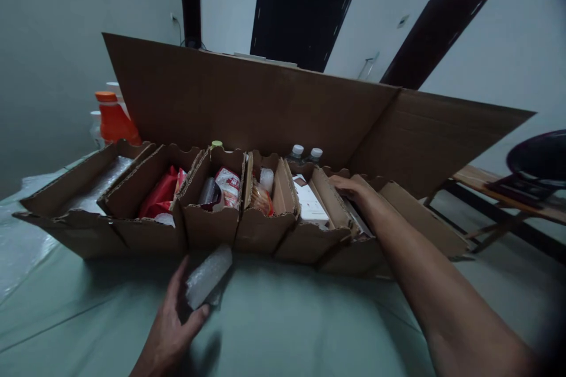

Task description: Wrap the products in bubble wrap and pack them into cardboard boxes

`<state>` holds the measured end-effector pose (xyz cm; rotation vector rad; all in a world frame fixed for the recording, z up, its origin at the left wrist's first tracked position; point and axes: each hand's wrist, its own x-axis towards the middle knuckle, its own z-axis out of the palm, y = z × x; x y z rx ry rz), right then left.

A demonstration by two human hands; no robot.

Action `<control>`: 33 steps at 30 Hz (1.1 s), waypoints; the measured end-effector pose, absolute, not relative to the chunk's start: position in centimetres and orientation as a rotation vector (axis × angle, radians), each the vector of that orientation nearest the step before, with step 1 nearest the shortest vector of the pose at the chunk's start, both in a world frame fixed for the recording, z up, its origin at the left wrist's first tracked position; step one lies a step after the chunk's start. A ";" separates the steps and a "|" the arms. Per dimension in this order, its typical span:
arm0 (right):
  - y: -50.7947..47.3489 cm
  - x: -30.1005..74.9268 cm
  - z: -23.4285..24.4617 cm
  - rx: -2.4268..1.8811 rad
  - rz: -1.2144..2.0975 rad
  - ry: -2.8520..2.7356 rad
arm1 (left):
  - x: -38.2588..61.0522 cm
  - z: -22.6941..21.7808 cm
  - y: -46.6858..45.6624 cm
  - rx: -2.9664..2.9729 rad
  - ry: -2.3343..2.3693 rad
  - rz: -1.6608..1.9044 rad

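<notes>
My left hand (174, 312) is low in front of the boxes, with thumb and fingers around a small bundle in bubble wrap (209, 277). Its contents cannot be made out. Over on the right, my right hand (354, 188) reaches over a narrow cardboard box (340, 250) near the row's right end, with most of its fingers hidden. Something thin and greyish (360, 218) shows inside, below the wrist. Beside it, a white carton (309, 200) stands in the neighbouring box. Further left, the boxes hold a clear food packet (262, 197), a red-and-white packet (229, 185) and a red bag (161, 194).
The row stands on a green cloth (274, 318). A tall cardboard panel (247, 100) rises behind it. Bottles with white caps (298, 150) and an orange bottle (115, 121) stand at the back. Bubble wrap (22, 247) lies left; a wooden bench (499, 188) is right.
</notes>
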<state>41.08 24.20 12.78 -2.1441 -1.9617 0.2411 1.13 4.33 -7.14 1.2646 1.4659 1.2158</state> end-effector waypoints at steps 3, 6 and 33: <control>26.2 40.2 12.7 -2.307 0.281 -1.765 | 1.6 -7.1 4.2 1.329 1.536 1.221; 26.4 39.8 14.5 -2.357 0.169 -1.569 | 1.9 -6.2 4.3 1.251 1.546 1.201; 27.2 23.7 16.2 -1.862 -0.395 -2.549 | -2.6 -6.6 3.1 1.672 1.345 0.928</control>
